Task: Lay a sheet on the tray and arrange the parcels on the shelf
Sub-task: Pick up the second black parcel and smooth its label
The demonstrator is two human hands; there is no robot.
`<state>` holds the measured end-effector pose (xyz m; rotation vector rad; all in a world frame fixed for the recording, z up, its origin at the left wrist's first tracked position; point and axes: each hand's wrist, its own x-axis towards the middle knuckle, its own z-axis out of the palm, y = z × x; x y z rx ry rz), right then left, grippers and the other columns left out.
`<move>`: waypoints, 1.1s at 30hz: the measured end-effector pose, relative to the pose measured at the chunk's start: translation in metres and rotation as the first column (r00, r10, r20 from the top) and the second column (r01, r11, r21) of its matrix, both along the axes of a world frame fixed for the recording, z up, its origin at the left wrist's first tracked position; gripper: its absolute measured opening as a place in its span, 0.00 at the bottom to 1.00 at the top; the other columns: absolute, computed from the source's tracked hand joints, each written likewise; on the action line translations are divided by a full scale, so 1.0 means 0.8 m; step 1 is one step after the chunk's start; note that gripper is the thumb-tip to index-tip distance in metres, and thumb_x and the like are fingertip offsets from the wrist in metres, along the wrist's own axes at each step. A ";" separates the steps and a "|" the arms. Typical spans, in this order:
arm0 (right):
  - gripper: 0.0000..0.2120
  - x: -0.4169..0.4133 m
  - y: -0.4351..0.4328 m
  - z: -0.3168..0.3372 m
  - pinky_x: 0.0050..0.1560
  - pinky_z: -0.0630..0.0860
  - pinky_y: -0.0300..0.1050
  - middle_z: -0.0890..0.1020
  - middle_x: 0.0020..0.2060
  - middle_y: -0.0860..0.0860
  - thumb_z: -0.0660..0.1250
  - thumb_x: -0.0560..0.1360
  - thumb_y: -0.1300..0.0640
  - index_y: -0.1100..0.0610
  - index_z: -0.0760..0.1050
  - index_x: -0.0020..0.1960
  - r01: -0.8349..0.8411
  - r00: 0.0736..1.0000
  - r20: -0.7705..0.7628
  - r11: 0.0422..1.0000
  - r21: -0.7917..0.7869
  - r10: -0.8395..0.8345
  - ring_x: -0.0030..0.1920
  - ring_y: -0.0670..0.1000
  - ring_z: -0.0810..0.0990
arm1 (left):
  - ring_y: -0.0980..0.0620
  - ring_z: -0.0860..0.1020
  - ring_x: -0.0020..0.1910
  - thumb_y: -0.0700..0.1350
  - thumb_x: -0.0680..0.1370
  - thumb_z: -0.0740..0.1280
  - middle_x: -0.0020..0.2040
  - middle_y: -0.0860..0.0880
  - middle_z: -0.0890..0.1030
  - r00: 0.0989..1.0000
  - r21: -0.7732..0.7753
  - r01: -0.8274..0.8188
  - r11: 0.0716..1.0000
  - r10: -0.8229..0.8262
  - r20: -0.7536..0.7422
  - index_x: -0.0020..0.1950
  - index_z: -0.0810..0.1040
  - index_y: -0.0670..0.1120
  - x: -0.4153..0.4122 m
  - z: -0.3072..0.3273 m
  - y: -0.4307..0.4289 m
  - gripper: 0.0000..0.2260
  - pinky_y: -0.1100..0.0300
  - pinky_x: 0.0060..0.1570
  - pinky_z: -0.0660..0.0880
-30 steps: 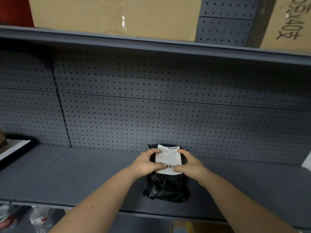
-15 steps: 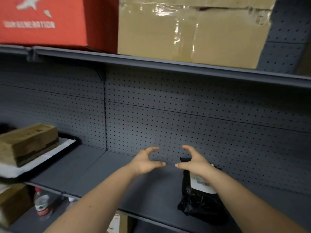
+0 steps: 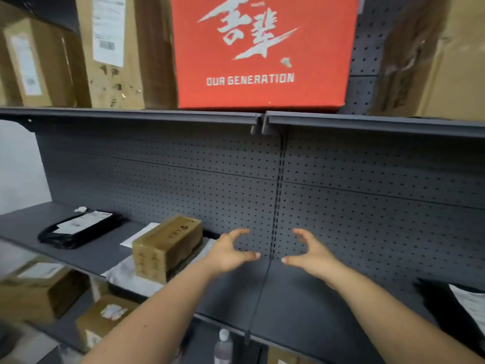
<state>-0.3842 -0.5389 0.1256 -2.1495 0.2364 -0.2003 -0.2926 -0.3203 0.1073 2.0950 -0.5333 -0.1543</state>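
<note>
My left hand (image 3: 227,254) and my right hand (image 3: 311,256) hang in the air over the grey shelf (image 3: 286,292), both empty, fingers curled and spread apart as if around something that is not there. The thumbs point toward each other with a gap between them, right in front of the slotted upright (image 3: 275,206) of the pegboard back wall.

Taking that upright as my mark: to its left, just past my left hand, a brown carton parcel (image 3: 165,246) sits on a white sheet (image 3: 131,278). I think the sheet lies on a tray, but only a dark sliver behind the carton shows, so I cannot be sure. Further left of the upright, well apart from the carton, a black bag parcel (image 3: 78,229) with a white label lies flat on the shelf. Far to the right of the upright, at the picture's edge, another black bag parcel (image 3: 446,306) with a label rests on the same shelf, well apart from my right hand.

Above the upright, on the upper shelf, stands a red box (image 3: 262,51) printed "OUR GENERATION", with brown cartons on either side.
</note>
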 end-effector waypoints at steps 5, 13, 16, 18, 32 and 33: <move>0.42 0.080 0.103 -0.004 0.59 0.66 0.42 0.63 0.73 0.46 0.77 0.65 0.49 0.41 0.58 0.73 -0.011 1.000 -0.011 1.000 -0.006 0.011 0.69 0.52 0.66 | 0.54 0.67 0.68 0.57 0.66 0.76 0.68 0.53 0.70 0.999 -0.025 -0.030 0.999 0.031 0.030 0.69 0.70 0.57 0.068 0.008 0.107 0.33 0.57 0.65 0.67; 0.40 0.210 0.202 0.002 0.45 0.73 0.40 0.64 0.72 0.47 0.76 0.66 0.51 0.42 0.59 0.72 -0.081 0.996 0.024 0.997 -0.013 0.081 0.58 0.48 0.72 | 0.55 0.69 0.60 0.58 0.67 0.76 0.59 0.55 0.72 0.992 -0.028 -0.103 0.994 0.104 0.065 0.68 0.70 0.60 0.187 0.019 0.199 0.31 0.60 0.53 0.67; 0.41 0.257 0.231 0.011 0.47 0.76 0.41 0.64 0.72 0.48 0.77 0.67 0.52 0.43 0.59 0.73 -0.097 0.995 0.028 0.995 -0.020 0.098 0.55 0.48 0.74 | 0.51 0.64 0.71 0.59 0.67 0.75 0.71 0.53 0.67 0.990 -0.020 -0.116 0.993 0.117 0.073 0.68 0.70 0.60 0.231 0.022 0.225 0.31 0.57 0.61 0.65; 0.41 0.290 0.251 0.018 0.51 0.75 0.44 0.64 0.73 0.48 0.77 0.66 0.52 0.43 0.59 0.73 -0.106 0.994 0.034 0.994 -0.023 0.107 0.62 0.51 0.72 | 0.49 0.63 0.73 0.59 0.67 0.76 0.74 0.50 0.65 0.990 0.004 -0.124 0.992 0.123 0.075 0.68 0.69 0.60 0.261 0.024 0.245 0.32 0.57 0.62 0.65; 0.45 0.438 0.429 0.015 0.59 0.65 0.40 0.63 0.73 0.50 0.78 0.64 0.48 0.45 0.57 0.74 -0.092 0.996 -0.004 0.992 -0.083 0.092 0.71 0.51 0.64 | 0.50 0.62 0.73 0.54 0.68 0.76 0.74 0.49 0.66 0.998 0.013 -0.009 1.000 0.008 0.062 0.68 0.70 0.59 0.438 0.004 0.412 0.31 0.59 0.64 0.62; 0.45 0.446 0.446 0.011 0.59 0.65 0.40 0.64 0.73 0.50 0.78 0.64 0.48 0.45 0.57 0.74 -0.074 0.997 -0.008 0.995 -0.074 0.073 0.71 0.51 0.65 | 0.50 0.63 0.73 0.54 0.68 0.76 0.74 0.49 0.66 0.998 0.014 0.008 1.000 -0.008 0.059 0.69 0.70 0.59 0.450 0.000 0.430 0.31 0.60 0.63 0.62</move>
